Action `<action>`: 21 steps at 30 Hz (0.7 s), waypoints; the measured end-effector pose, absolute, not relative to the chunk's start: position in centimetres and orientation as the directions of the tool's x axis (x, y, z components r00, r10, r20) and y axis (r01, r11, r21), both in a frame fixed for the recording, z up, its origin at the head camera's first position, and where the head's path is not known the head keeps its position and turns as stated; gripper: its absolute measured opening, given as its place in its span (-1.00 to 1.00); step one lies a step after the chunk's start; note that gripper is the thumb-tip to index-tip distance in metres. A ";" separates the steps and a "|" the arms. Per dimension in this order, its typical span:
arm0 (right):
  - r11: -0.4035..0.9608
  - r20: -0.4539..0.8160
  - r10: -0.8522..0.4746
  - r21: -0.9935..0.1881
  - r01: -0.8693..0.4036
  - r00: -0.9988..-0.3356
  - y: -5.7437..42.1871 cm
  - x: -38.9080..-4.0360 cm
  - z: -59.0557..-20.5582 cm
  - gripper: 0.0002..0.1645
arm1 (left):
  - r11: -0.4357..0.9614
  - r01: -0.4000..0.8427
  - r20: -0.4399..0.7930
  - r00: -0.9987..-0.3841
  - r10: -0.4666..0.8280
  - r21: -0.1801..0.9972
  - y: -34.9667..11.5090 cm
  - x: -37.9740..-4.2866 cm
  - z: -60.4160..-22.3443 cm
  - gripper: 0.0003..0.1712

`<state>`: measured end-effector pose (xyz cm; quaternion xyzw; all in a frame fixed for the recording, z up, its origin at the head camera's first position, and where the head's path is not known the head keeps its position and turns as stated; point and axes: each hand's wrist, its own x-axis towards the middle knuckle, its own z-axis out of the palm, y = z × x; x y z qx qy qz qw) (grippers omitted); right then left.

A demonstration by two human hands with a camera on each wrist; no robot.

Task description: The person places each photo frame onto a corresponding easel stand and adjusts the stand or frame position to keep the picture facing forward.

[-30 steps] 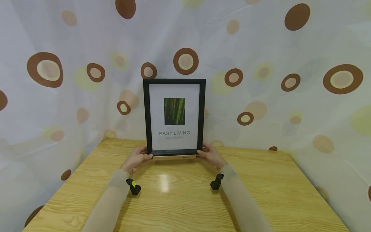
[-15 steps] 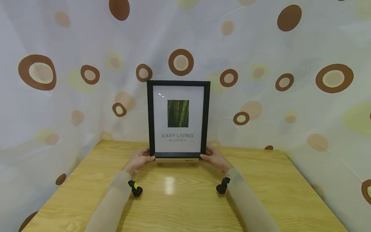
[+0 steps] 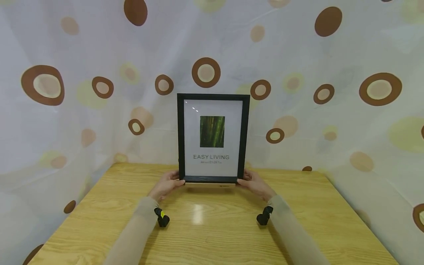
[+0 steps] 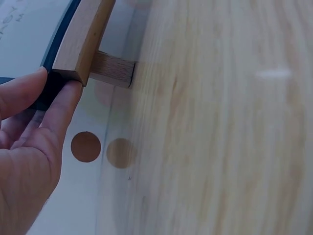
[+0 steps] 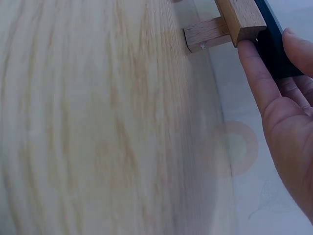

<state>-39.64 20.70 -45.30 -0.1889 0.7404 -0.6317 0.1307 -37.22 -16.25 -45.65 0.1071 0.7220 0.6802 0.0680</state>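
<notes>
A black picture frame point(image 3: 213, 176) stands upright in the head view, with a green bamboo picture and the words EASY LIVING on white. Below its lower edge runs a light wooden stand point(image 3: 210, 185), whose short wooden foot point(image 4: 113, 67) shows in the left wrist view. My left hand point(image 3: 167, 185) grips the frame's lower left corner, thumb in front and a finger under the end of the wooden bar. At the lower right corner my right hand point(image 3: 257, 185) holds the frame likewise. The fingers behind the frame are partly hidden.
A glossy wooden table point(image 3: 212, 235) lies under the forearms and the frame. Behind and at both sides hangs a white curtain point(image 3: 298, 48) with brown and yellow circles, close to the table's back edge. Each wrist wears a small black camera point(image 3: 162, 218).
The picture frame, with its stand and both hands, has shifted to the right along the table. Both hands keep their hold at the lower corners. The head view has turned slightly.
</notes>
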 end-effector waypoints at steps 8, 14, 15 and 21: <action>0.139 0.045 -0.460 -0.983 -0.121 -0.887 22.1 -39.5 -45.4 -0.25 | 0.039 0.037 0.027 -0.971 0.236 0.999 -15.0 -37.4 -45.7 -0.31; 0.128 0.018 -0.435 -0.988 -0.081 -0.900 22.7 -39.3 -45.2 -0.25 | 0.044 0.045 0.033 -0.967 0.251 0.998 -14.3 -37.8 -45.8 -0.31; 0.127 0.015 -0.434 -0.989 -0.077 -0.901 22.8 -39.2 -45.2 -0.25 | 0.042 0.044 0.032 -0.967 0.252 0.998 -14.2 -37.8 -45.8 -0.31; 0.116 0.004 -0.426 -0.992 -0.059 -0.905 23.3 -39.2 -45.1 -0.24 | 0.026 0.040 0.032 -0.966 0.257 0.999 -13.7 -37.8 -45.8 -0.31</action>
